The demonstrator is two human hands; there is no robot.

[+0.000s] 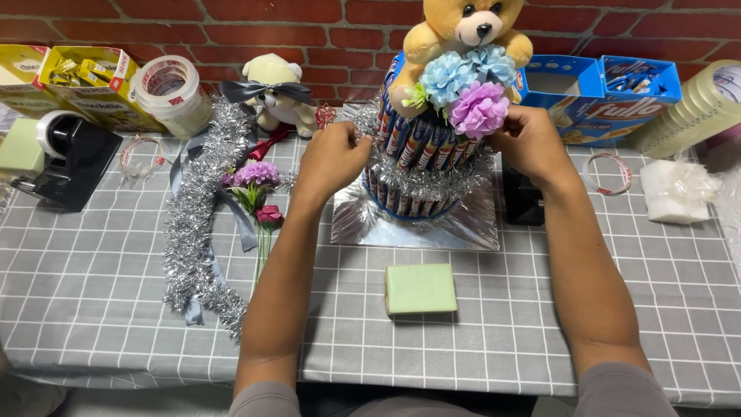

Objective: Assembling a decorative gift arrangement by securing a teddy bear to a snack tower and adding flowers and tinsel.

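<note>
A tiered tower of candy sticks (421,147) stands on a silver foil base (363,224) at the table's middle back. A tan teddy bear (463,27) sits on top, with blue flowers (451,73) and a purple flower (478,110) in front of it. Silver tinsel (424,181) wraps the tower. My left hand (333,158) pinches the tinsel at the tower's left side. My right hand (529,143) touches the tower's right side beside the purple flower.
A long silver tinsel strand (193,224) and artificial flowers (258,193) lie to the left. A green pad (421,288) lies in front. Tape rolls (171,89), a black dispenser (69,158), boxes (594,96) and a small white bear (274,93) line the back, against a brick wall.
</note>
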